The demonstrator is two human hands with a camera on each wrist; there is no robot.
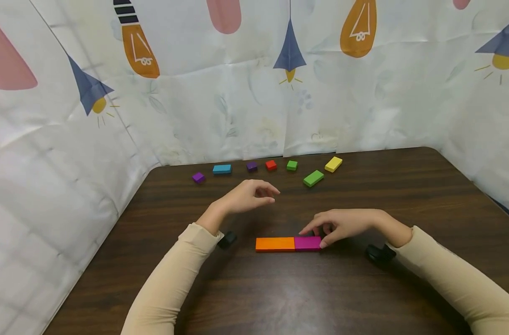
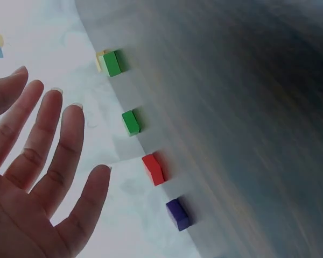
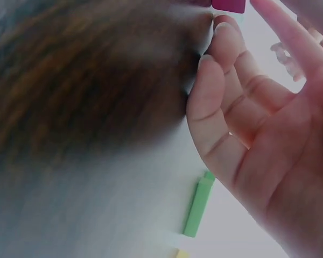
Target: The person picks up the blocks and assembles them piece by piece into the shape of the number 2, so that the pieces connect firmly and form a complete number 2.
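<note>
An orange block (image 1: pixel 275 244) and a magenta block (image 1: pixel 307 243) lie end to end in a straight row on the table. My right hand (image 1: pixel 346 225) is at the magenta block, its thumb at the right end and a forefinger by the far edge. Its other fingers (image 3: pixel 207 88) are bent in the right wrist view, where part of the magenta block shows at the top. Above the table, beyond the orange block, hovers my left hand (image 1: pixel 252 195). Its fingers (image 2: pixel 64 145) are loosely spread in the left wrist view, with nothing held.
Along the table's (image 1: pixel 405 186) far side lie a purple block (image 1: pixel 198 177), a blue block (image 1: pixel 222 169), a dark purple block (image 1: pixel 252 166), a red block (image 1: pixel 271 165), a small green block (image 1: pixel 292 165), a longer green block (image 1: pixel 313 178) and a yellow block (image 1: pixel 333 164). A patterned curtain (image 1: pixel 246 107) stands behind.
</note>
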